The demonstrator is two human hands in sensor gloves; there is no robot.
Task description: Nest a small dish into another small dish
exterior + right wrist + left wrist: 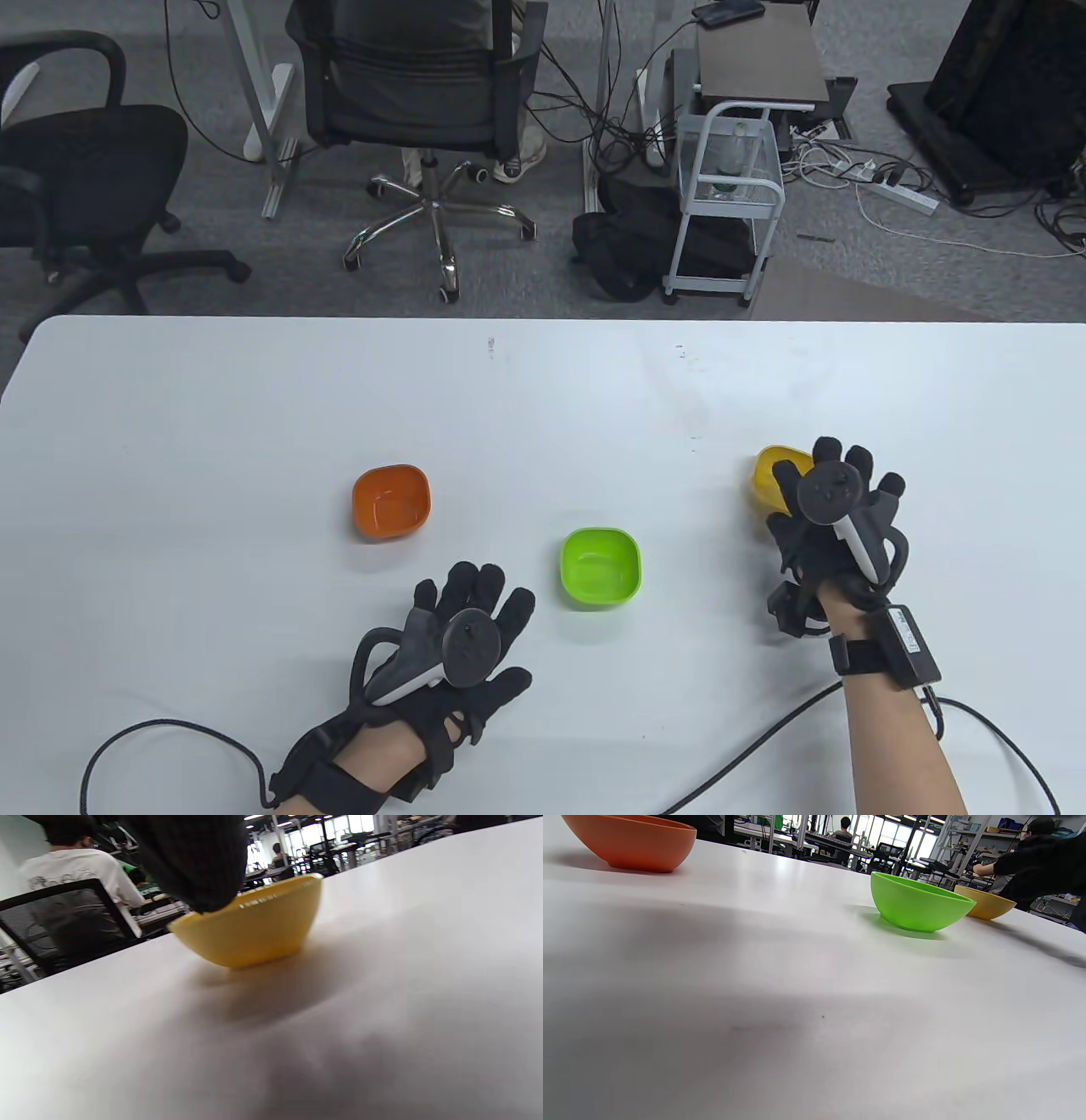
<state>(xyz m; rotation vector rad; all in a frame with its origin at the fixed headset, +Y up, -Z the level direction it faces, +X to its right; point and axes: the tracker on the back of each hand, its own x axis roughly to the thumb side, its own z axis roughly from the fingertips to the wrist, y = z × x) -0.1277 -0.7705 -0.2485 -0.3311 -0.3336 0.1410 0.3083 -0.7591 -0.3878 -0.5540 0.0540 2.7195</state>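
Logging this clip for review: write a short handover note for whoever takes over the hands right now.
Right hand: over the yellow dish, a fingertip on its rim; firm grip not clear.
Left hand: spread flat on the table, holding nothing.
Green dish sits mid-table, orange dish to its left; all three stand apart.
Done: nothing nested.
Left: probably lift the yellow dish and set it into another.

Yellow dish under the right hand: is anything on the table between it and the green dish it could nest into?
Nothing visible does. The right hand is at the yellow dish, and only bare white table lies between it and the green dish. The orange dish sits beyond the green one, off that path.
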